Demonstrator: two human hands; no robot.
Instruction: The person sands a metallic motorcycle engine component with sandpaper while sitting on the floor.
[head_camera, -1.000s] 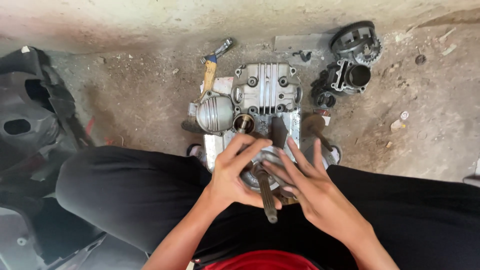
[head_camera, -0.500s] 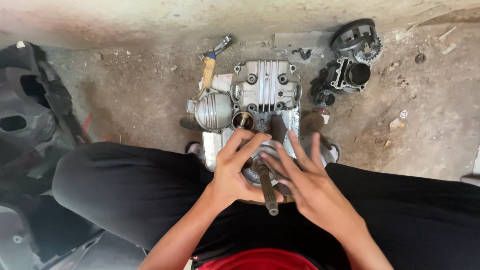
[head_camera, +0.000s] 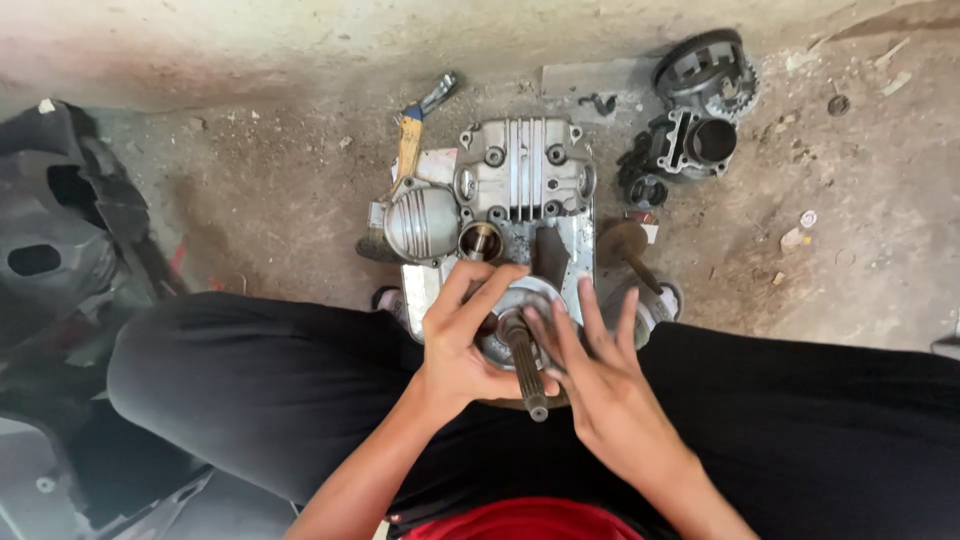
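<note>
View from above of a person seated on a dusty concrete floor (head_camera: 250, 200), knees spread, with an engine case (head_camera: 520, 215) standing between the legs. The left hand (head_camera: 460, 345) rests on the left side of a round metal hub (head_camera: 525, 300) at the near end of the case; its fingers (head_camera: 475, 285) are curled over the hub's rim, grasping it, and the thumb lies beneath. The right hand (head_camera: 600, 380) sits on the hub's right side with fingers (head_camera: 590, 315) spread and straight, their tips touching the hub rather than closed around it. A splined steel shaft (head_camera: 525, 365) projects from the centre of the hub toward the person, passing between the two hands and ending over the lap.

At the far end of the case lie a ribbed silver cover (head_camera: 525, 165) with bolts at its corners and a domed, finned cap (head_camera: 420, 220) just to its left; an open round bore (head_camera: 480, 240) shows between them. Beyond the case, toward the floor's far edge, a yellow-handled tool (head_camera: 410, 140) lies on the floor. To the right stand a dark cylinder block (head_camera: 695, 145) and, behind it, a toothed clutch basket (head_camera: 705, 70). A black plastic body panel (head_camera: 60, 230) occupies the left edge.
</note>
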